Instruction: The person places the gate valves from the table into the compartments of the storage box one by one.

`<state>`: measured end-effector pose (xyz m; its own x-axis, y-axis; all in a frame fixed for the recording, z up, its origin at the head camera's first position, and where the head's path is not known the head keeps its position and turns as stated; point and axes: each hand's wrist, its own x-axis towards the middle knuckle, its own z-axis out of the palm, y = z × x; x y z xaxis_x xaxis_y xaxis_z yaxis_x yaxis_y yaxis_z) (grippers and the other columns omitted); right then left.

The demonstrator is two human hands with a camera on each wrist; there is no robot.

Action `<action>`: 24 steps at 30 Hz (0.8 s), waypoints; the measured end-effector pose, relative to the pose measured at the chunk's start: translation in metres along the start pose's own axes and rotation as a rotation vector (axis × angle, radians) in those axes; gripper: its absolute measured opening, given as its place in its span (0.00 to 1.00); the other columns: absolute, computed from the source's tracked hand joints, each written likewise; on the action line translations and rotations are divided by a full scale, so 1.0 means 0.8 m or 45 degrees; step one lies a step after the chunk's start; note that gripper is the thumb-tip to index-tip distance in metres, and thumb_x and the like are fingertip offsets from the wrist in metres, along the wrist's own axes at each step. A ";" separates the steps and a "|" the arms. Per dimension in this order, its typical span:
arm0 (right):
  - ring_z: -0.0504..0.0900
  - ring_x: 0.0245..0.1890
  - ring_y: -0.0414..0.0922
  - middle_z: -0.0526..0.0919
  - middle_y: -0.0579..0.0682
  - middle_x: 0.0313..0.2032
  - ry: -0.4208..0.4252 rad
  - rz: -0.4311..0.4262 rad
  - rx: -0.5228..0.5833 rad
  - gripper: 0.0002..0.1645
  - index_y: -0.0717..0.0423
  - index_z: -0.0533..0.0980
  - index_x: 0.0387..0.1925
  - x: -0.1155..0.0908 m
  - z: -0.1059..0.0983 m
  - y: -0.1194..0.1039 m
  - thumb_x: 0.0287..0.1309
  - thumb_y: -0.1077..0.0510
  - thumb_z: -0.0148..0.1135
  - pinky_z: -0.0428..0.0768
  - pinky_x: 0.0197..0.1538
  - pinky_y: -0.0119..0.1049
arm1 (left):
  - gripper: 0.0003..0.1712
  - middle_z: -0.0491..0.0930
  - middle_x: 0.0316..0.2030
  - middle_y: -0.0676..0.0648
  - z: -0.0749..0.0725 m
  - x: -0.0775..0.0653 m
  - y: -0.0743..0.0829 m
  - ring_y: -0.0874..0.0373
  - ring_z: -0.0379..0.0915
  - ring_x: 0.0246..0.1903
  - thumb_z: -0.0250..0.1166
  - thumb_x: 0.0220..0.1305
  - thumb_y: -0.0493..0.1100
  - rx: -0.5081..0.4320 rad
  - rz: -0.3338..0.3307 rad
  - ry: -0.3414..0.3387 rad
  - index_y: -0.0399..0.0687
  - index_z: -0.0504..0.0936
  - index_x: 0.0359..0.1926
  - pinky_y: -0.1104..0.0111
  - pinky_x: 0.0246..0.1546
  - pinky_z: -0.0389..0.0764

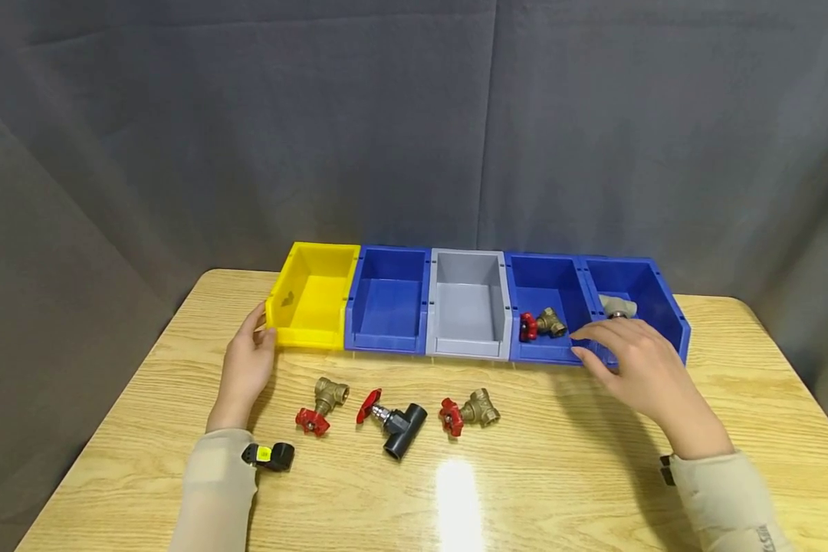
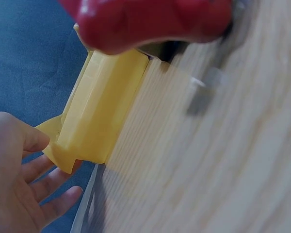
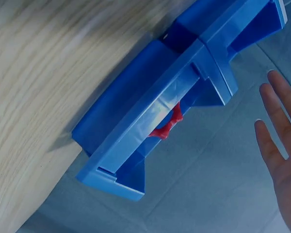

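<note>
My left hand (image 1: 244, 364) is at the front left corner of the yellow bin (image 1: 309, 338), thumb against the corner. In the left wrist view the other fingers of that left hand (image 2: 22, 179) are spread beside the bin's edge. My right hand (image 1: 638, 364) is over the front of the rightmost blue bin (image 1: 676, 330), holding nothing, its fingers extended. A pale grey fitting (image 1: 619, 306) lies in that bin, partly hidden by the hand. Left of the fingertips, a brass valve with a red handwheel (image 1: 550, 323) sits in the neighbouring blue bin (image 1: 545, 352).
Another blue bin (image 1: 389, 343) and a grey bin (image 1: 469, 348) fill the middle of the row. In front lie a brass valve (image 1: 329, 395), a black plastic tee valve (image 1: 403, 431) and another brass valve (image 1: 481, 408), all with red handwheels. A grey curtain (image 1: 414, 138) hangs behind.
</note>
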<state>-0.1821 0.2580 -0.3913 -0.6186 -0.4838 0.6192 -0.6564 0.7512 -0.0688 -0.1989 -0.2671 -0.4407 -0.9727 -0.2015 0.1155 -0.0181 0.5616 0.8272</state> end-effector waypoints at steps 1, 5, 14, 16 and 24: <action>0.82 0.40 0.55 0.86 0.52 0.37 0.003 0.005 0.006 0.36 0.55 0.84 0.38 0.000 -0.001 0.001 0.72 0.32 0.42 0.74 0.50 0.50 | 0.31 0.64 0.69 0.34 0.000 0.000 -0.001 0.39 0.67 0.63 0.46 0.79 0.41 0.000 0.001 0.004 0.45 0.52 0.77 0.48 0.61 0.69; 0.82 0.39 0.54 0.86 0.52 0.37 0.013 0.029 0.023 0.37 0.55 0.84 0.39 -0.003 -0.006 0.007 0.71 0.31 0.41 0.74 0.48 0.49 | 0.30 0.64 0.68 0.35 0.002 0.001 -0.003 0.39 0.67 0.62 0.46 0.79 0.41 -0.002 0.008 0.009 0.45 0.53 0.77 0.48 0.60 0.70; 0.82 0.41 0.58 0.87 0.54 0.39 0.043 0.109 0.029 0.12 0.55 0.84 0.40 -0.013 -0.018 0.023 0.53 0.55 0.72 0.74 0.48 0.52 | 0.30 0.65 0.68 0.36 0.004 0.003 -0.004 0.41 0.68 0.60 0.46 0.79 0.41 0.002 0.012 0.022 0.46 0.54 0.77 0.49 0.59 0.71; 0.82 0.41 0.57 0.86 0.54 0.39 0.043 0.151 0.022 0.16 0.55 0.84 0.40 -0.016 -0.022 0.025 0.45 0.62 0.75 0.74 0.47 0.51 | 0.30 0.65 0.68 0.36 0.003 0.003 -0.004 0.40 0.68 0.60 0.46 0.79 0.41 0.000 0.013 0.019 0.46 0.54 0.77 0.49 0.59 0.71; 0.82 0.44 0.58 0.86 0.58 0.41 0.024 0.326 -0.012 0.15 0.56 0.84 0.40 -0.023 -0.035 0.036 0.48 0.64 0.74 0.74 0.50 0.56 | 0.30 0.65 0.68 0.36 0.003 0.003 -0.006 0.41 0.68 0.61 0.46 0.79 0.42 0.004 0.008 0.017 0.48 0.53 0.78 0.48 0.60 0.70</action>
<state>-0.1776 0.3008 -0.3824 -0.7558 -0.2686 0.5972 -0.4753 0.8524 -0.2181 -0.2014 -0.2684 -0.4456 -0.9696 -0.2086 0.1276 -0.0131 0.5654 0.8247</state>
